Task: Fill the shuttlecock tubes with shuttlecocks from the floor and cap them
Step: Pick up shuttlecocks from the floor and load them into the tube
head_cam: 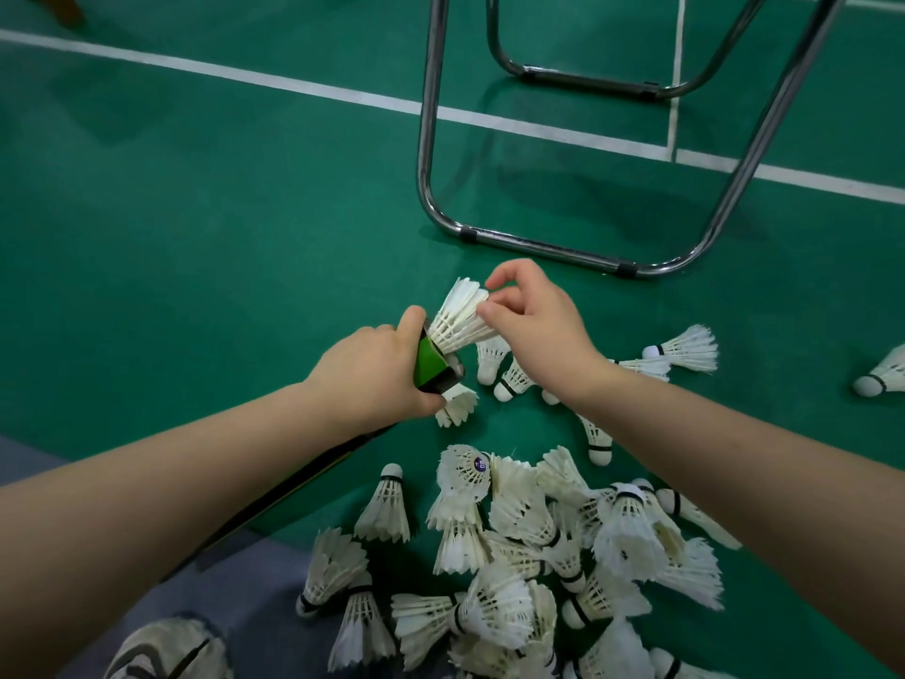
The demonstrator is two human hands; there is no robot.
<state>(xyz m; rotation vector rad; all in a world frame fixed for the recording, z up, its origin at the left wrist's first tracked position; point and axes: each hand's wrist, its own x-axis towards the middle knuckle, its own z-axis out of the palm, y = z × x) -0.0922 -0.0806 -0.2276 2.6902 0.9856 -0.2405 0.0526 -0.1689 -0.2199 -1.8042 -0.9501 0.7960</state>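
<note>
Green tube (pixel 431 363) clamped in the left grip (pixel 372 372); right grip (pixel 536 318) pinches a white shuttlecock (pixel 458 318) by its feathers, cork end at the tube's mouth, near a pile (pixel 519 536) on the floor (pixel 220 247).

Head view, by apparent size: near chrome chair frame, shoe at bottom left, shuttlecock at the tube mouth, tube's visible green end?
1. chrome chair frame
2. shoe, cropped and nearest the camera, so unsure
3. shuttlecock at the tube mouth
4. tube's green end, mostly hidden by the left hand
</note>
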